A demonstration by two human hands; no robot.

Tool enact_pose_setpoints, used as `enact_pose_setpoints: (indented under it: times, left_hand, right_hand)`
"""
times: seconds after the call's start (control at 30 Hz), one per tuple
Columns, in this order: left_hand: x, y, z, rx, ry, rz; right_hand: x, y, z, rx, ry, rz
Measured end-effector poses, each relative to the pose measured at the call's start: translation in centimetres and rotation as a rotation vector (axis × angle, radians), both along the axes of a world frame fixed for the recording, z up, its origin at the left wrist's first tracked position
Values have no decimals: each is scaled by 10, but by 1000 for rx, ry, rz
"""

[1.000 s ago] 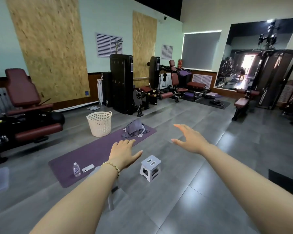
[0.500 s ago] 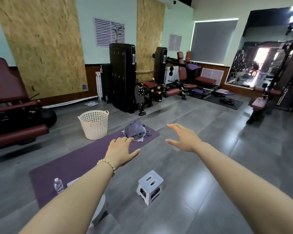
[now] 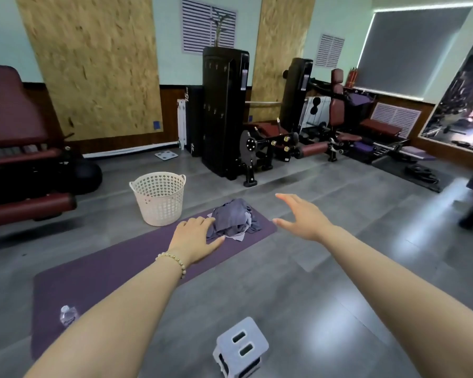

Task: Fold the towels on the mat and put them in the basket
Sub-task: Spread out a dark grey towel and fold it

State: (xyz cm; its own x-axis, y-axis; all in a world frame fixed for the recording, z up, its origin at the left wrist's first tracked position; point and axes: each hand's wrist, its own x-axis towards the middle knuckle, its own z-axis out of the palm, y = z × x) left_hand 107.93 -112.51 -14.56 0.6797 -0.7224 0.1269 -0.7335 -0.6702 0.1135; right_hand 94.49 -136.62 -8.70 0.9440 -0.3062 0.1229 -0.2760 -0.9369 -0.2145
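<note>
Towels [image 3: 234, 221] closer now, stool [image 3: 240, 347] lower | left hand [image 3: 193, 237], right hand [image 3: 302, 216] spread, grasping nothing | bottle [image 3: 68, 315] half hidden behind left forearm

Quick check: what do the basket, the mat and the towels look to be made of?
Basket: cream moulded plastic, likely, given its rigid perforated wall. Mat: purple, matte, probably foam or rubber; lies flat. Towels: grey-lilac soft cloth, crumpled into folds.
</note>
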Motion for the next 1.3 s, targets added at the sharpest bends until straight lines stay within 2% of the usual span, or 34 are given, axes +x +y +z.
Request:
enact_pose_setpoints:
  times: [0.4, 0.53, 0.8, 0.93, 1.1, 1.3]
  left_hand:
    - [212, -169, 0, -27, 5, 7]
    - [261, -195, -14, -64, 54, 74]
    - [333, -259, -48, -12, 175, 215]
    - [358, -295, -54, -8, 203, 274]
    - [400, -318, -66, 15, 238, 295]
    - [488, -326, -85, 60, 242, 276]
  right_hand:
    - [218, -153, -20, 103, 2, -5]
    - [280, -194, -36, 178, 1, 10]
    - [384, -271, -68, 314, 30, 91]
    - [426, -303, -82, 238, 131, 179]
    - [477, -328, -98, 257, 170, 216]
    - [557, -342, -124, 247, 223, 234]
